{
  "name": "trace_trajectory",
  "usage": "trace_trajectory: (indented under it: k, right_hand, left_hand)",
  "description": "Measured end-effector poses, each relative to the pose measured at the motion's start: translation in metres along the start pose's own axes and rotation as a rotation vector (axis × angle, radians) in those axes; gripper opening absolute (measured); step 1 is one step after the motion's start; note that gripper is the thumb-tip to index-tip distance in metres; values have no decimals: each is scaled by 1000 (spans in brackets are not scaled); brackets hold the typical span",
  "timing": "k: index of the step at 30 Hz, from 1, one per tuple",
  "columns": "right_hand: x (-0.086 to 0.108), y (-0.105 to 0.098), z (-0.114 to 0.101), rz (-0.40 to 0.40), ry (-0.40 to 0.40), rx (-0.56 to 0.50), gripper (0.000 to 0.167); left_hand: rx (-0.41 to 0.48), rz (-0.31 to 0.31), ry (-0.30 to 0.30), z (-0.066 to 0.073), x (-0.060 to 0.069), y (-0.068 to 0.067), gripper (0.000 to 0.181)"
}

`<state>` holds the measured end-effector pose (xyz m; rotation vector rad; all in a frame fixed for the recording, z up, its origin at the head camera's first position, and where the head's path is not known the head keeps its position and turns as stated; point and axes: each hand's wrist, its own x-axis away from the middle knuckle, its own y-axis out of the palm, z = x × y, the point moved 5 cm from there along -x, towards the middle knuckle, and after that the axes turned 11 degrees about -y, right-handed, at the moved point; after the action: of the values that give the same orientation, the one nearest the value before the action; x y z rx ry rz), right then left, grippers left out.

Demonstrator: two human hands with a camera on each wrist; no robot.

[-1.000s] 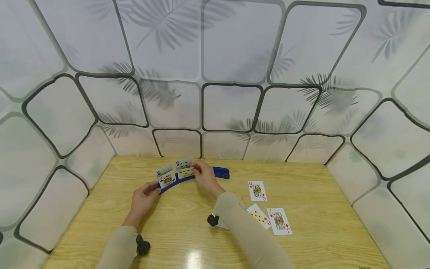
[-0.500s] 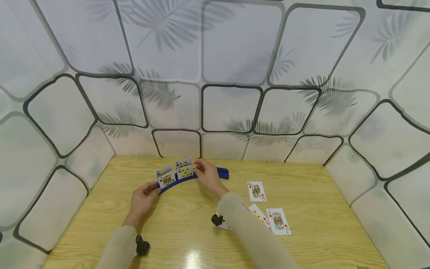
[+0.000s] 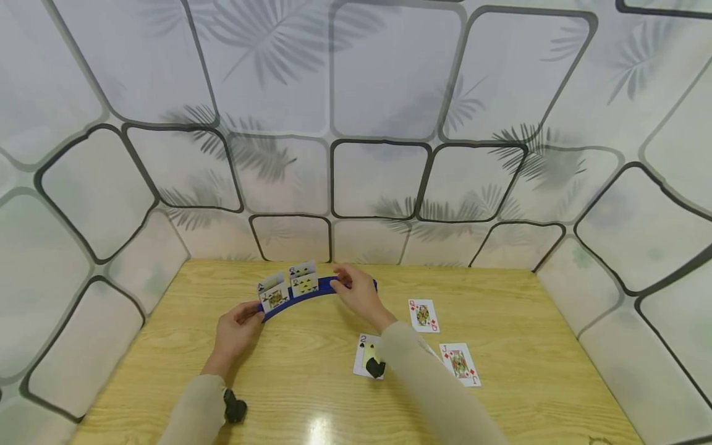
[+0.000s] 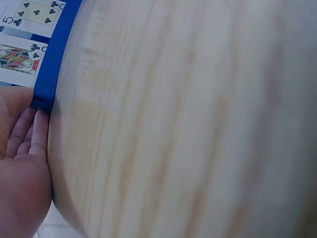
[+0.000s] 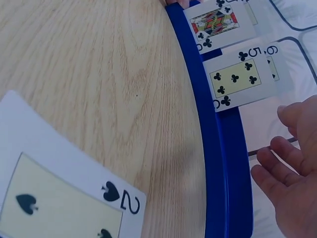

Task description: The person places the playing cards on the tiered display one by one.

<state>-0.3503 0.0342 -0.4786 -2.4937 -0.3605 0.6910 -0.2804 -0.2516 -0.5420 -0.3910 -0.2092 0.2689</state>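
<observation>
A wood-grain table [image 3: 300, 377] meets a backdrop [image 3: 384, 179] patterned with rounded blocks. Towards its far edge, a curved blue card holder [image 3: 326, 287] bears the five of clubs [image 5: 237, 79]. The left hand [image 3: 233, 330] pinches the holder's left end; the right hand [image 3: 360, 296], fingers loosely parted, is by its right part. Both forearms slant inward, the right beside the two of spades [image 3: 364, 352].

A curved blue card holder [image 5: 213, 153] has its left end pinched in the left hand [image 3: 236, 330]. Near that end stands a jack of clubs [image 5: 215, 24] with an ace [image 3: 271, 281] behind, then a five of clubs [image 5: 235, 79] before a six [image 5: 276, 69], faces showing. The right hand [image 3: 361, 293] is at the holder's right stretch, contact unclear
</observation>
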Motion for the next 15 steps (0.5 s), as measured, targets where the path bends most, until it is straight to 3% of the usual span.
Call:
trace_trajectory:
  k: [15]
  right_hand:
    - [35,-30,-4,-64,0,61,47]
  left_hand:
    - [-5,3,-7,-1,-2,1,31]
